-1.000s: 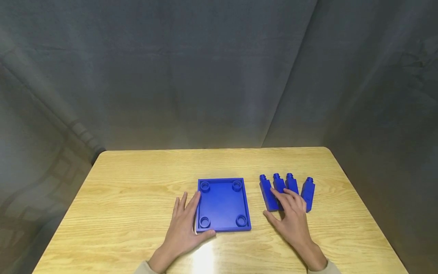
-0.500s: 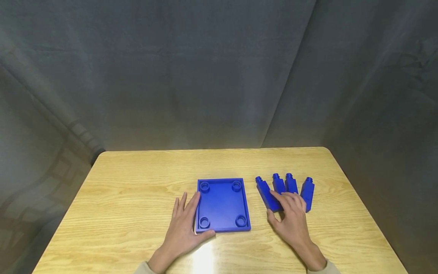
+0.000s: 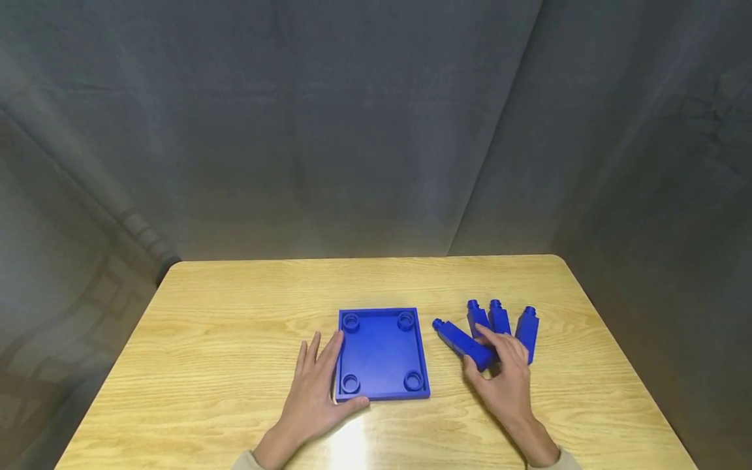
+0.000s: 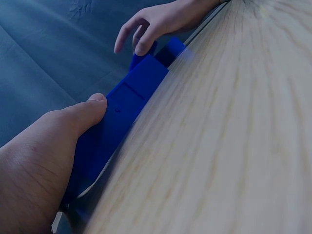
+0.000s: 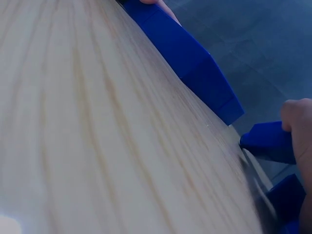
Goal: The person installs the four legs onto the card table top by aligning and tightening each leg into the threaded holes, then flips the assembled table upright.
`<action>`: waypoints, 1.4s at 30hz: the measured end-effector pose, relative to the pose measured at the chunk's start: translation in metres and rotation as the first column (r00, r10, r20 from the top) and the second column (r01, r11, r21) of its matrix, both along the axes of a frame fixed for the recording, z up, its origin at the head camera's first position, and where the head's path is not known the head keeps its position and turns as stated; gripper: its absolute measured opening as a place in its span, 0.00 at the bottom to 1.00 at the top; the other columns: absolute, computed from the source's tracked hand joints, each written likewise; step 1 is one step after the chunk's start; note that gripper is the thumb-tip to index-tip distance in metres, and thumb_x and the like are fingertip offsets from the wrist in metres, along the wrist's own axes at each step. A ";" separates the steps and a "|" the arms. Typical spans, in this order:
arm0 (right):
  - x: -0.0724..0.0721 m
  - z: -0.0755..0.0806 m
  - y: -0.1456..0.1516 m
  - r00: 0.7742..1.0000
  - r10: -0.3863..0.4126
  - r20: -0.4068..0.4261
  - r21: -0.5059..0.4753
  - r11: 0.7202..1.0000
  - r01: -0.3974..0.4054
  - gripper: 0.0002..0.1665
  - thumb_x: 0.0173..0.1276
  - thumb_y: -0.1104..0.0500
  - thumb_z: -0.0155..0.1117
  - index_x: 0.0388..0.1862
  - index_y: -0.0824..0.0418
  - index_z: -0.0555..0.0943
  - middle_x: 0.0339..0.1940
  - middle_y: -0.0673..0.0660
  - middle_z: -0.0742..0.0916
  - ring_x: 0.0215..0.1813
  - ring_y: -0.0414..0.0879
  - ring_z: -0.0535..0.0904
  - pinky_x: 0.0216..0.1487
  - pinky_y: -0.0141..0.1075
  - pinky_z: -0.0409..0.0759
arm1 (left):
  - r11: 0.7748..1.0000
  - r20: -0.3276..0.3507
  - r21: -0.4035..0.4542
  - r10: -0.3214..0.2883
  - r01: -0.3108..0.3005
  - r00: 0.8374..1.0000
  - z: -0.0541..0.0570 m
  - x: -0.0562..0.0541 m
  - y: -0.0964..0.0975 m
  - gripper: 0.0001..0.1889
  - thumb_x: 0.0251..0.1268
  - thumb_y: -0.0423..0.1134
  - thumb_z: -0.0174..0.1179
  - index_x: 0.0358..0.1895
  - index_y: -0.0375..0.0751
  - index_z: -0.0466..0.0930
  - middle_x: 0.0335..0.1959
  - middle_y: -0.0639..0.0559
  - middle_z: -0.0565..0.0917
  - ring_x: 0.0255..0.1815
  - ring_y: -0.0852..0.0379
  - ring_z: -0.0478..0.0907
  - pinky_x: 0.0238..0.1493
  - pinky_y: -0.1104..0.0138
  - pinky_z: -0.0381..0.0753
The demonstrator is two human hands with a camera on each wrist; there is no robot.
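A blue square panel [image 3: 382, 352] with a raised rim and a round socket at each corner lies on the table. My left hand [image 3: 317, 391] rests along its left side, fingers straight, the thumb against the near edge; the left wrist view shows that thumb [image 4: 92, 109] on the panel's side. On the right, my right hand [image 3: 502, 378] pinches the lower end of a blue block-shaped leg [image 3: 461, 343] between thumb and fingers. This leg slants with its narrow threaded end towards the panel. In the right wrist view the held leg [image 5: 268, 141] shows beside the fingers.
More blue legs lie beyond the right hand: one leg [image 3: 477, 314] partly behind the fingers, another leg [image 3: 499, 318] alongside it, and a third leg [image 3: 529, 329] farther right. The wooden table [image 3: 235, 326] ends at a grey curtain [image 3: 352, 163] behind and at both sides.
The leg nearest the panel has swung from nearly upright in view to a slant, its threaded end moving left and nearer. The right hand now pinches it. The left hand stays put.
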State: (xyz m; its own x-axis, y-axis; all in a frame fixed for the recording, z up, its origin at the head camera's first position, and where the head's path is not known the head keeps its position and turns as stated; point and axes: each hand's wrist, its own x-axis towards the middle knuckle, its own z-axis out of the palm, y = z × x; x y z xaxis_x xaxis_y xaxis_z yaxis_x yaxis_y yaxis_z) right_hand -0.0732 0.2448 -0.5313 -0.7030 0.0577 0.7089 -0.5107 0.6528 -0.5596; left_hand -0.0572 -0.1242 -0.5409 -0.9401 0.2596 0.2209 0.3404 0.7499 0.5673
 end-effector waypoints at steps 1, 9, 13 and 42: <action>0.000 0.000 0.000 1.000 0.004 -0.015 -0.019 1.000 -0.004 0.34 0.51 0.65 0.78 0.61 0.70 0.88 0.41 0.61 0.92 0.56 0.41 0.79 0.71 0.31 0.61 | 1.000 -0.001 0.000 0.000 0.000 1.000 0.000 0.000 0.000 0.67 0.54 0.77 0.73 0.92 0.46 0.55 0.88 0.42 0.65 0.90 0.29 0.50 0.87 0.30 0.41; -0.002 0.003 0.000 0.993 0.037 -0.112 -0.233 0.971 -0.062 0.35 0.42 0.81 0.79 0.55 0.79 0.84 0.44 0.69 0.91 0.61 0.34 0.85 0.72 0.28 0.75 | 1.000 -0.018 0.004 -0.011 0.011 1.000 0.001 -0.003 0.001 0.67 0.55 0.78 0.72 0.92 0.46 0.55 0.89 0.43 0.65 0.91 0.29 0.50 0.88 0.31 0.41; -0.002 0.005 -0.002 0.986 0.085 -0.146 -0.326 0.936 -0.129 0.32 0.41 0.87 0.75 0.51 0.85 0.81 0.47 0.62 0.93 0.59 0.39 0.88 0.72 0.32 0.80 | 1.000 -0.025 0.005 -0.014 0.014 1.000 0.001 -0.004 0.001 0.67 0.54 0.77 0.73 0.92 0.47 0.55 0.89 0.44 0.64 0.91 0.30 0.49 0.88 0.32 0.41; -0.020 0.065 -0.032 0.988 0.154 -0.020 -0.428 0.892 -0.148 0.36 0.49 0.87 0.76 0.61 0.79 0.82 0.60 0.47 0.92 0.59 0.35 0.88 0.48 0.20 0.81 | 1.000 -0.020 -0.004 -0.010 0.009 1.000 -0.001 -0.001 0.000 0.67 0.55 0.78 0.72 0.92 0.47 0.54 0.89 0.46 0.65 0.91 0.30 0.50 0.89 0.34 0.41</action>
